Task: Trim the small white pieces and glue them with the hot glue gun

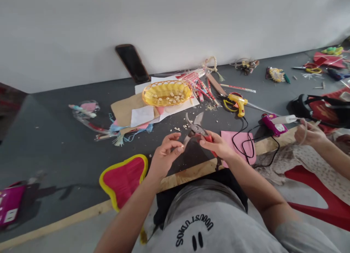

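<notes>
My right hand [217, 146] is closed around the red handles of a pair of pruning shears [197, 128], whose metal blades are spread apart and point away from me. Close by on the left, the fingertips of my left hand [168, 150] are pinched together just beside the shears. A small, pale, narrow piece shows at those fingertips; its kind is too small to make out. Small pale crumbs [177, 129] lie scattered on the dark table [90, 150] beyond my hands. Behind them, a yellow woven basket [167, 104] holds several pale bits.
Paper sheets [123, 108] lie under the basket, with red-and-white sticks [203, 90] beside it. A phone [132, 63] leans on the wall. On the right are a yellow glue gun [238, 104], its cables and another person's hand [311, 133]. A red-and-yellow fan-shaped piece [123, 178] lies front left.
</notes>
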{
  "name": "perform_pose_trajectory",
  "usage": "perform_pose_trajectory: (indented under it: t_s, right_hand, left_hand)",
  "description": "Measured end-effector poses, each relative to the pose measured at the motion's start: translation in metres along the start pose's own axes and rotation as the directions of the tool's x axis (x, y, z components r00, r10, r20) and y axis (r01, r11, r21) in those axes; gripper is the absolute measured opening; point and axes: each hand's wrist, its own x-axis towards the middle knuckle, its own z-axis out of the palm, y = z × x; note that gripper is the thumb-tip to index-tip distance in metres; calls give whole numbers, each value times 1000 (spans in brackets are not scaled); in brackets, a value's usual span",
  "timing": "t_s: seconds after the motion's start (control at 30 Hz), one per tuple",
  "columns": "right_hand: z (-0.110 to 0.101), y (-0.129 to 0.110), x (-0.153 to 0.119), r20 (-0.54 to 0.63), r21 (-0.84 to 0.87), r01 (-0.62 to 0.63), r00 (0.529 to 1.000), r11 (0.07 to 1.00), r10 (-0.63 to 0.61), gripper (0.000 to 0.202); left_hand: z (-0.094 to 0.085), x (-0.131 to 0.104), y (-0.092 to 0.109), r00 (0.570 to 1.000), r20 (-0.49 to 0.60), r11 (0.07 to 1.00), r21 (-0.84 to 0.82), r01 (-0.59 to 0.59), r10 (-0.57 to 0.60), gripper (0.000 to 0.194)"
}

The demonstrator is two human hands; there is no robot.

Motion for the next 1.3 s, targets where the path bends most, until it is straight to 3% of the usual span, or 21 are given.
perform_pose_trajectory:
  t_s: [0.1, 0.27, 0.33, 0.43, 0.57, 0.63, 0.73, 0.9, 1.0, 1.07, 1.13, 1.23, 1.3]
  right_hand:
    - [2, -4, -10, 110, -28, 43, 993, 999, -40, 51]
    - [9, -21, -20, 180, -368, 290, 954, 883, -239, 11]
    - [9, -21, -20, 174, -343, 250, 964, 906, -200, 13]
    - [5, -9, -20, 139, -172, 143, 983, 975, -120, 39]
    - [2, 3, -19, 136, 84, 200, 968, 976, -210, 69]
    - [2, -2, -18, 134, 55, 230, 962, 972, -236, 68]
    - [5, -13, -17, 174, -60, 272, 950, 960, -258, 56]
    - [10, -15, -12, 283, -4, 322, 908, 947, -308, 26]
    - [9, -11, -10, 279, -2, 330, 907, 944, -317, 26]
    - [8, -11, -11, 259, -97, 361, 909, 927, -327, 28]
    - [7, -13, -13, 239, -297, 415, 904, 860, -354, 30]
    - [7, -15, -18, 224, -629, 449, 886, 634, -406, 28]
    - [9, -13, -22, 230, -750, 434, 878, 499, -419, 26]
  left_hand:
    - [-2, 1, -1, 994, -98, 999, 14, -45, 46, 21]
    - [-4, 3, -4, 981, -177, 996, -27, -85, 79, 19]
    - [-2, 4, -3, 981, -177, 992, -78, -99, 84, 17]
    - [0, 4, -2, 983, -168, 984, -145, -101, 76, 15]
    - [0, 6, -3, 980, -180, 978, -178, -112, 80, 16]
    - [0, 5, -3, 981, -175, 983, -152, -108, 81, 16]
    - [5, 1, 1, 995, -75, 995, -74, -73, 68, 16]
    - [18, -7, 11, 996, 84, 998, -64, -19, 24, 20]
    - [19, -7, 12, 996, 91, 995, -98, 5, 4, 20]
    - [15, -5, 11, 999, 41, 994, -105, 9, -5, 21]
    - [9, -4, 10, 999, -44, 997, -79, -5, 1, 23]
    - [0, -2, 8, 985, -169, 1000, 6, -29, 30, 26]
    - [-4, -1, 6, 972, -230, 999, 40, -30, 38, 29]
